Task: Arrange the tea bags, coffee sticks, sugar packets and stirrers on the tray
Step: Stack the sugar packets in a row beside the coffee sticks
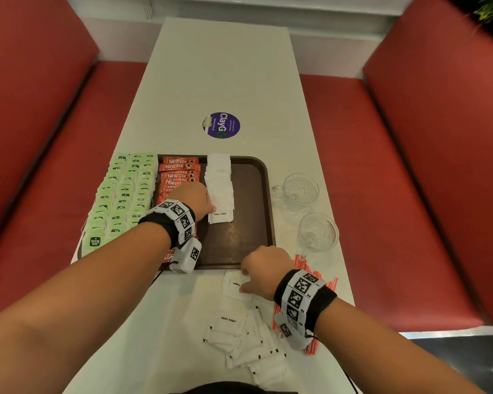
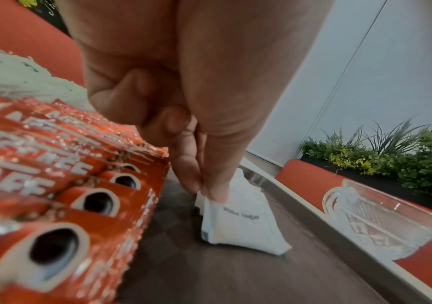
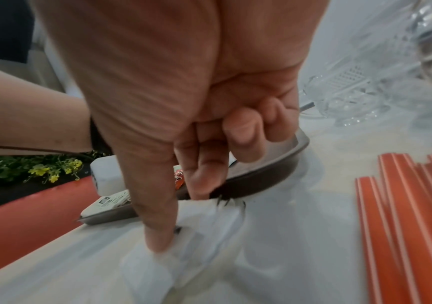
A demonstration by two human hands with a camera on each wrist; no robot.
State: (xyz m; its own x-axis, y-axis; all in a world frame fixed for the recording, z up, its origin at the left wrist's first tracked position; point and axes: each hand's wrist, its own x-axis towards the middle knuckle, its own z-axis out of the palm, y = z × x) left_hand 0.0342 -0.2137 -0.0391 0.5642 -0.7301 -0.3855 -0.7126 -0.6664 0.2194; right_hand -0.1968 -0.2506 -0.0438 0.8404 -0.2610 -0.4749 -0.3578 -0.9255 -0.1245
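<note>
Head view shows the tray [image 1: 264, 194] about half filled: tea bags [image 1: 123, 191] lie in rows at its left side, coffee sticks [image 1: 178, 174] next to them, and a column of sugar packets [image 1: 219, 186] in the middle. The right part of the tray is bare. A loose pile of packets [image 1: 248, 342] waits on the table [image 1: 219, 66] near the person, and the red stirrers [image 1: 329, 282] lie beside the tray, not yet placed. So I judge sugar is in progress and the stirrers are left.

The left hand [image 1: 195, 199] pinches the nearest packet [image 2: 238, 224] of the column; only the left wrist view shows thumb and finger closed on its corner. The right hand [image 1: 264, 270] pinches a few packets [image 3: 183, 242] from the table; the right wrist view shows this grip, blurred. Two glass cups [image 1: 299, 191] stand right of the tray.
</note>
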